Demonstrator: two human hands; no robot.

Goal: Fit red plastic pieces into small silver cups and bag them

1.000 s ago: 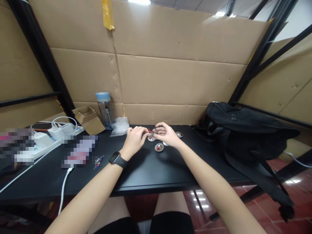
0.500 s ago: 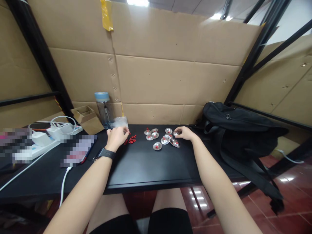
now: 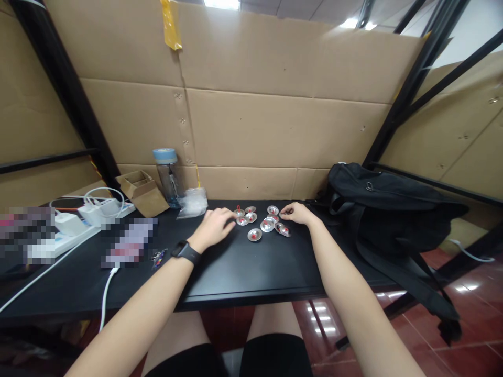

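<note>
Small silver finger cymbals with red cord at their centres lie on the black table in two loose groups, with one cymbal [image 3: 254, 235] nearer the front edge. My left hand [image 3: 214, 226] is palm down with its fingers stretched out and apart, the tips beside the left group [image 3: 242, 221]. At the right group [image 3: 268, 225], my right hand [image 3: 297, 213] has its thumb and fingertips drawn together at the outer edge. A trace of red shows at those fingertips, but whatever they grip is too small to make out.
Behind my left hand are a clear plastic bag [image 3: 193, 201], a blue-lidded bottle [image 3: 167, 178] and an open cardboard box [image 3: 143, 193]. A phone [image 3: 129, 242] and power strip [image 3: 84, 222] occupy the left. A black bag [image 3: 387, 209] stands right; cardboard [image 3: 251, 131] walls the back.
My left hand has moved right, from beside the plastic bag to the left cymbals, and its fingers have spread. It now covers where red cords lay. My right hand has barely moved.
</note>
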